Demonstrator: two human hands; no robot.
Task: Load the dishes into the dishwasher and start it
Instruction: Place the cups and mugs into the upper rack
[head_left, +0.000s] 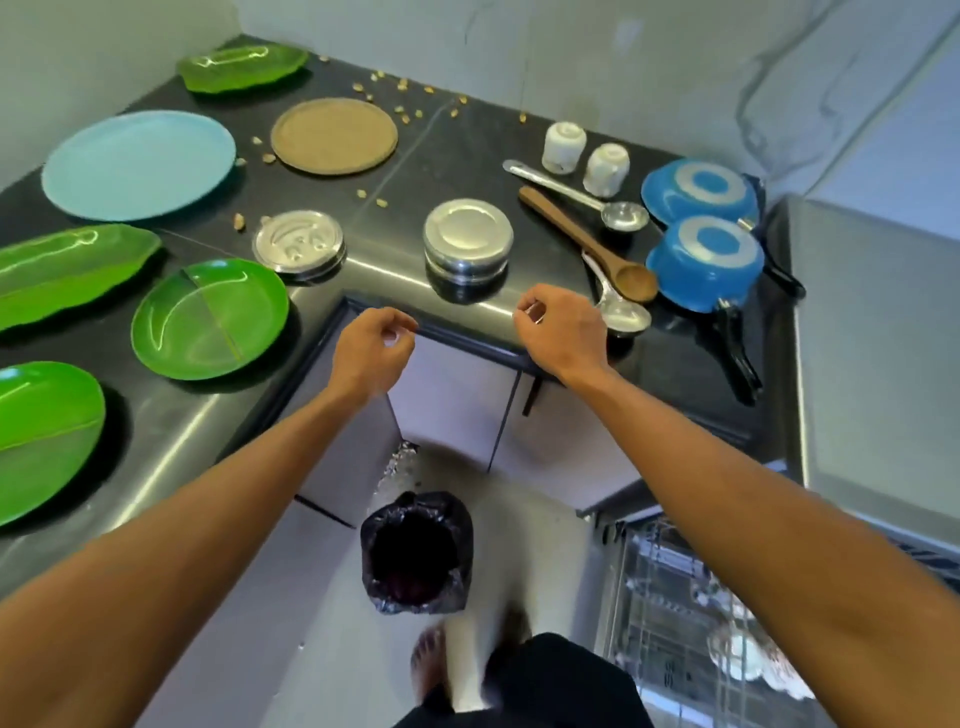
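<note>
Left hand (371, 345), right hand (558, 332), dark corner counter (415, 171)

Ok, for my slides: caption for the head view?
Left hand and right hand hover at the counter before plates, steel tins, spoons and blue pans.
</note>
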